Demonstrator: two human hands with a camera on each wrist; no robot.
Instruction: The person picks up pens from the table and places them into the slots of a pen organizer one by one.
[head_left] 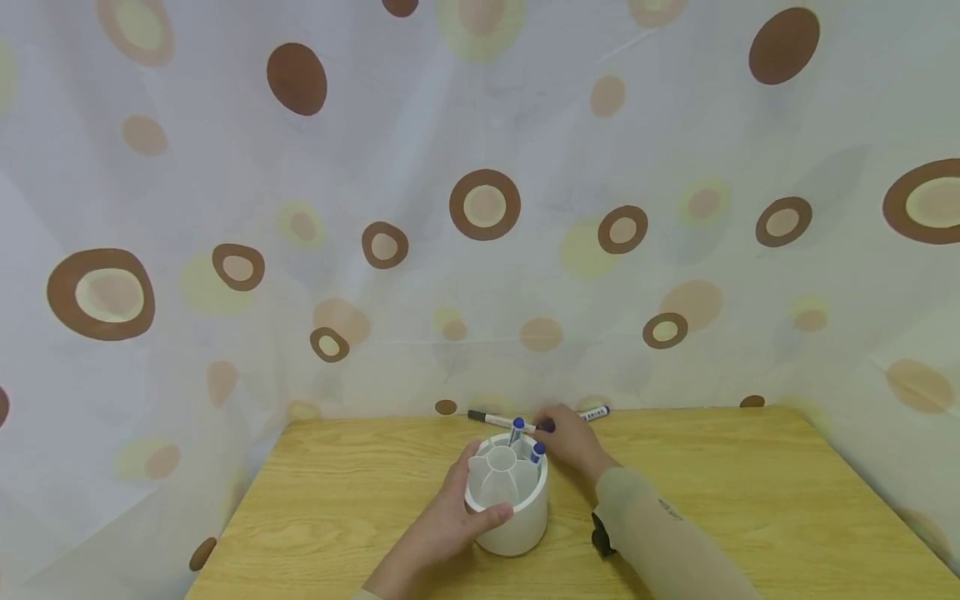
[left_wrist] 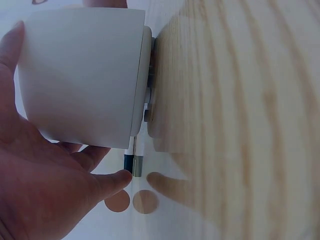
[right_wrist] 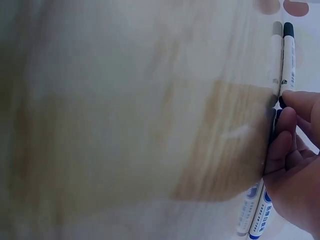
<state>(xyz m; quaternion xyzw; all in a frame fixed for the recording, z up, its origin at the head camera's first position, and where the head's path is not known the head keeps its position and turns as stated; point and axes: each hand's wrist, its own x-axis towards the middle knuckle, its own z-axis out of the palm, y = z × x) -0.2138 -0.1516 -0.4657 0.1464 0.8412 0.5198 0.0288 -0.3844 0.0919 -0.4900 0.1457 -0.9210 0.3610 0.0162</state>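
Note:
My left hand (head_left: pixel 450 521) grips a white round pen holder (head_left: pixel 521 537) from its left side, thumb over the near rim. The holder stands upright, its inside split into compartments around a central ring. Two blue-capped markers (head_left: pixel 537 452) stand in it at the back and right. Past the holder, my right hand (head_left: pixel 573 437) holds a white marker with blue ends (right_wrist: pixel 262 215) at the table's back edge, fingers curled round its capped half. That marker's middle is hidden by the hand. Against my upper fingertip lies the tail of a black-capped whiteboard marker (right_wrist: pixel 288 55).
The light wood table (head_left: pixel 345 500) carries the holder and markers. A white spotted sheet (head_left: pixel 420 333) rises right behind the table's back edge and wraps both sides. A dark strap (head_left: pixel 602 535) sits on my right wrist.

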